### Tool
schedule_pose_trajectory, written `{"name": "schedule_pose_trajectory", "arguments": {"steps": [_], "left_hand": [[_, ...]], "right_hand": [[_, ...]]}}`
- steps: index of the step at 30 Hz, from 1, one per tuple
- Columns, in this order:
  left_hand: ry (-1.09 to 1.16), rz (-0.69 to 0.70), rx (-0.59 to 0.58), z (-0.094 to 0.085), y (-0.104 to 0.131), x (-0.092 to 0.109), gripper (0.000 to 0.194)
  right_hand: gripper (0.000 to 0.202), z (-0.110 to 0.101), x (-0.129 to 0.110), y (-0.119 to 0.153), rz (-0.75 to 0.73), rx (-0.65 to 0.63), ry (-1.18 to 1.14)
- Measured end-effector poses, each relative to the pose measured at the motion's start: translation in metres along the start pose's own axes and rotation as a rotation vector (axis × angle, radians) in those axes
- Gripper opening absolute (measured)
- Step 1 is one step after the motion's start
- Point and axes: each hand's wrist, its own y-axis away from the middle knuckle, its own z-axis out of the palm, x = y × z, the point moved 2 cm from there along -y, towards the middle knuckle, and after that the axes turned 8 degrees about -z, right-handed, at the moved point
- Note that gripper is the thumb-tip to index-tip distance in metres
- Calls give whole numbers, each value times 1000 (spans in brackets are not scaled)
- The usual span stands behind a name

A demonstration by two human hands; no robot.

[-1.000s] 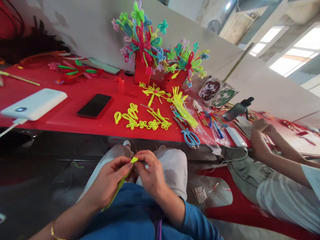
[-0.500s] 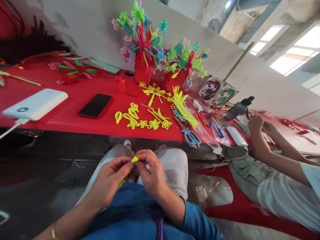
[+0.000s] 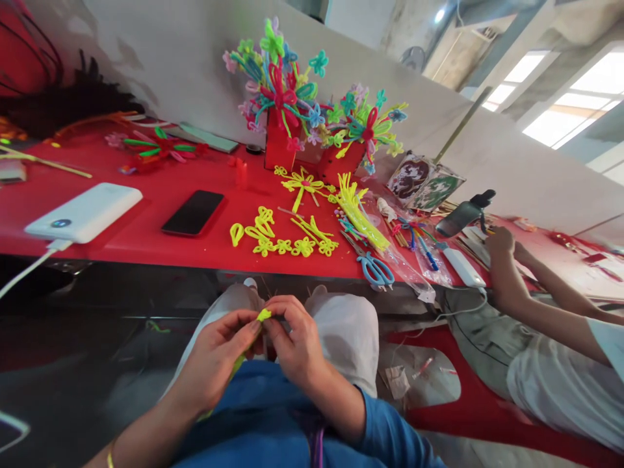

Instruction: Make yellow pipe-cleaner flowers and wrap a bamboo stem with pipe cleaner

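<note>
Above my lap, a small yellow pipe-cleaner piece (image 3: pixel 264 315) is pinched between my two hands. My left hand (image 3: pixel 214 351) grips it from the left, and a yellow-green strand trails below that palm. The fingertips of my right hand (image 3: pixel 295 335) close on its right side. On the red table (image 3: pixel 136 240) lie several yellow pipe-cleaner flowers (image 3: pixel 303 246), a yellow loop (image 3: pixel 236 233), a larger yellow flower (image 3: pixel 303 184) and a bundle of yellow stems (image 3: pixel 361 211). Blue-handled scissors (image 3: pixel 375 270) rest at the table's front edge.
Two red boxes (image 3: pixel 279 143) hold colourful pipe-cleaner flowers against the wall. A white power bank (image 3: pixel 85 211) and a black phone (image 3: pixel 194 212) lie left. To the right are a white device (image 3: pixel 463 266), a dark bottle (image 3: pixel 458 218) and another person's hands (image 3: pixel 500 247).
The view has shifted slightly, so the table items appear a little further right. Both hands keep the yellow piece pinched, with hardly any change in their grip.
</note>
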Motion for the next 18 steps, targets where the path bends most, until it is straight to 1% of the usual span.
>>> {"name": "schedule_pose_trajectory", "arguments": {"steps": [5,11,18], "left_hand": [[-82,55,37,-2,0,8,26],[-108,81,20,4,4,16,25],[-84,107,37,-9,4,16,30]], "right_hand": [[11,0,-5,-7,-32,-28,22],[11,-1,-4,-9,-46,-8,38],[11,7,-5,-15,-63,-29,13]]}}
